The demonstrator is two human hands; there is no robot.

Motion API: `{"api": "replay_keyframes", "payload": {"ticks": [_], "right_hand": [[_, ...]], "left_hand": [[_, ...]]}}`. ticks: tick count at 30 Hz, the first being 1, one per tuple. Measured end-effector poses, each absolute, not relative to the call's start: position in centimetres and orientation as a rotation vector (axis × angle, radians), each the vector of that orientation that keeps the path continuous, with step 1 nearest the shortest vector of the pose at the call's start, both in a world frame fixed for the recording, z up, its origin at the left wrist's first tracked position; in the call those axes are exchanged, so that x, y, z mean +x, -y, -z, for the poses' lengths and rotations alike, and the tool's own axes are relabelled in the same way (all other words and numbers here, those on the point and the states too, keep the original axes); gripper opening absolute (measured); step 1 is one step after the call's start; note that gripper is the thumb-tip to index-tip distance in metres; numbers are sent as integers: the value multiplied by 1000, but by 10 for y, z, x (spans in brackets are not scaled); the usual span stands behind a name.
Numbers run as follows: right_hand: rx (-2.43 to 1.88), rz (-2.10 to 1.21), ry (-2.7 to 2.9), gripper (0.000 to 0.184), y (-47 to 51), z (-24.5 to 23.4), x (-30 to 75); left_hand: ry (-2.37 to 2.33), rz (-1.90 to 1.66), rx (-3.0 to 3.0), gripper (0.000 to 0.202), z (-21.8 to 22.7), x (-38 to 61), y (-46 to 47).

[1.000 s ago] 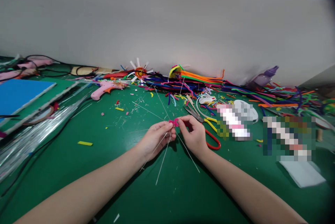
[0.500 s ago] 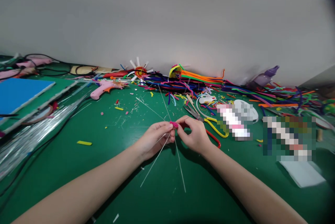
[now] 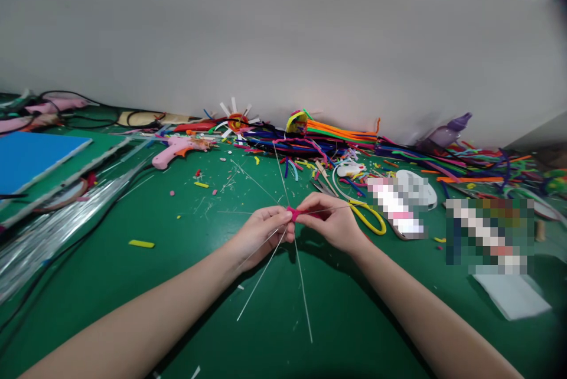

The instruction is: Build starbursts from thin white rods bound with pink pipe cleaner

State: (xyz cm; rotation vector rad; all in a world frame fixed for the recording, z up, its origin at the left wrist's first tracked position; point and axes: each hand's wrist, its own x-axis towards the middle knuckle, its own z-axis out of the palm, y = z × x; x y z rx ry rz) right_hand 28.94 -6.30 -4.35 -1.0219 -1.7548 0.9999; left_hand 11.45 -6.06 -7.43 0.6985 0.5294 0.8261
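Over the green table, my left hand (image 3: 266,231) pinches a small magenta fuzzy piece (image 3: 293,213), which looks like pipe cleaner, between thumb and fingers. My right hand (image 3: 330,219) grips the same piece from the other side with thumb and forefinger. Several thin, stiff wires (image 3: 303,284) spread out from it like spokes; some pass across my left palm and one crosses my right fingers. Where the wires meet is hidden by the fingertips. Scissors with a yellow handle loop (image 3: 375,222) lie partly behind my right hand.
A pink glue gun (image 3: 172,153) lies at back left, its cord running forward beside silvery strips (image 3: 75,219). Bundles of coloured pipe cleaners (image 3: 345,134) line the wall. To the right are a blurred-out phone-like object (image 3: 398,213) and a white sheet (image 3: 511,295).
My right fingers have straightened and flattened around the magenta piece, which has turned slightly. The wires have shifted a little, and one now shows across my right hand.
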Motion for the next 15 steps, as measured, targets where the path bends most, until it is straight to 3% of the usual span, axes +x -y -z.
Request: {"api": "replay_keyframes", "payload": {"ticks": [10,15], "right_hand": [[-900,-188,2042,9,64,61,294],[-867,-79,2116,7,64,60,296]], "left_hand": [[-595,-862,717,22,77,116,61],[-615,-843,792,24,73,114,63]]}}
